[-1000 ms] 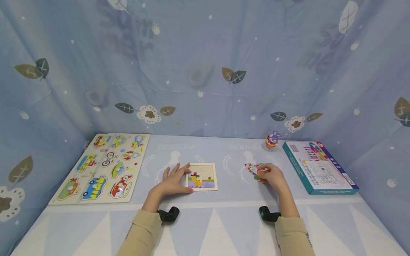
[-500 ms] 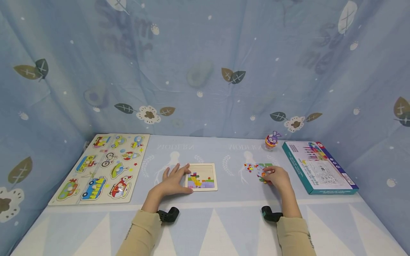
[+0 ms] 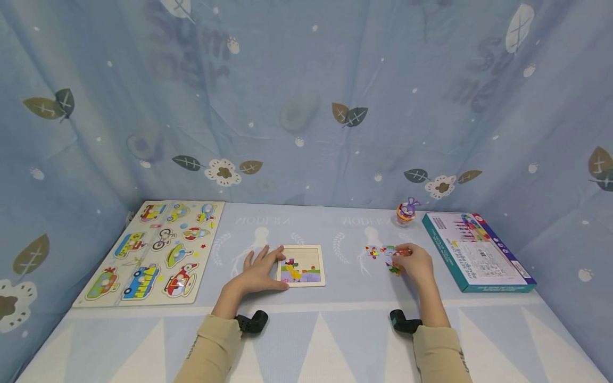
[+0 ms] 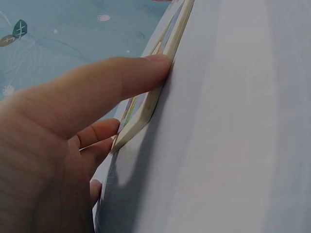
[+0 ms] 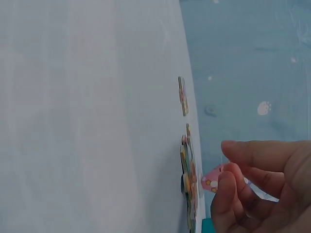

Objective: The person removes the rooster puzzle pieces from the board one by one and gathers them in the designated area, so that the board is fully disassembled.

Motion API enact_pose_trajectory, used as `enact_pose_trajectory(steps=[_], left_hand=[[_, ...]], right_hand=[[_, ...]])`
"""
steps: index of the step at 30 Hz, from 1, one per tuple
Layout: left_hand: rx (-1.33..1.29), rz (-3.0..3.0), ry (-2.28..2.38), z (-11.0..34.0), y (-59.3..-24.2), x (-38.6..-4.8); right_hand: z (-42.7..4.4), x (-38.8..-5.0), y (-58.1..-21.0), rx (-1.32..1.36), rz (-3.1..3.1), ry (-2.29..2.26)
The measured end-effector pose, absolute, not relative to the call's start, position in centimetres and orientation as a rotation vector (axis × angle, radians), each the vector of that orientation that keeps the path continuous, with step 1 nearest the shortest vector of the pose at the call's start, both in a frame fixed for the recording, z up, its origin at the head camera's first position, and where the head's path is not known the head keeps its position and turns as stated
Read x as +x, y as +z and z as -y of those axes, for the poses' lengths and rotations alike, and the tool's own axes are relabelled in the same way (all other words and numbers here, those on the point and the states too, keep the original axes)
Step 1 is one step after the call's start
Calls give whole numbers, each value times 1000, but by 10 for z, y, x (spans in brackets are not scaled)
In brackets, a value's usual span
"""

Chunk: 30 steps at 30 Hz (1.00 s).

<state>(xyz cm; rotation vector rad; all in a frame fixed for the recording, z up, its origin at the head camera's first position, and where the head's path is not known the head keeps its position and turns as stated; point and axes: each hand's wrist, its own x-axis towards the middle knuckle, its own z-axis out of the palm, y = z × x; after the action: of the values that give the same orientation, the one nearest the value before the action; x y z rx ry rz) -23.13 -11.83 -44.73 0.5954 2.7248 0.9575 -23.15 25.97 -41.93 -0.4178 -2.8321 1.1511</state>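
Note:
In the head view my left hand (image 3: 261,270) touches the left side of a small wooden jigsaw tray (image 3: 323,266), its lower part filled with a colourful picture. The left wrist view shows the thumb resting along the rim of the tray (image 4: 133,128), other fingertips at its far corner. My right hand (image 3: 415,262) is over a loose group of jigsaw pieces (image 3: 389,252). From the right wrist, the right hand (image 5: 265,182) has bent fingers, thumb and index fingertips slightly apart, with no piece visible between them. Several pieces (image 5: 190,179) lie on the table beside it.
A large vehicle peg board (image 3: 203,250) lies at the left. A boxed set (image 3: 479,252) lies at the right, with a purple rabbit figurine (image 3: 406,211) near its far corner. A patterned curtain (image 3: 306,154) hangs behind the table.
My right hand has shifted a little to the right across the jigsaw pieces, uncovering some of them. My left hand and the tray stay in place.

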Motion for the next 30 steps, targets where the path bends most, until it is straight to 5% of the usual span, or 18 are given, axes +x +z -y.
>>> enact_pose_trajectory(steps=[30], left_hand=[[593, -2729, 942, 119, -447, -230]], right_hand=[[-173, -256, -413, -148, 2712, 1455]])
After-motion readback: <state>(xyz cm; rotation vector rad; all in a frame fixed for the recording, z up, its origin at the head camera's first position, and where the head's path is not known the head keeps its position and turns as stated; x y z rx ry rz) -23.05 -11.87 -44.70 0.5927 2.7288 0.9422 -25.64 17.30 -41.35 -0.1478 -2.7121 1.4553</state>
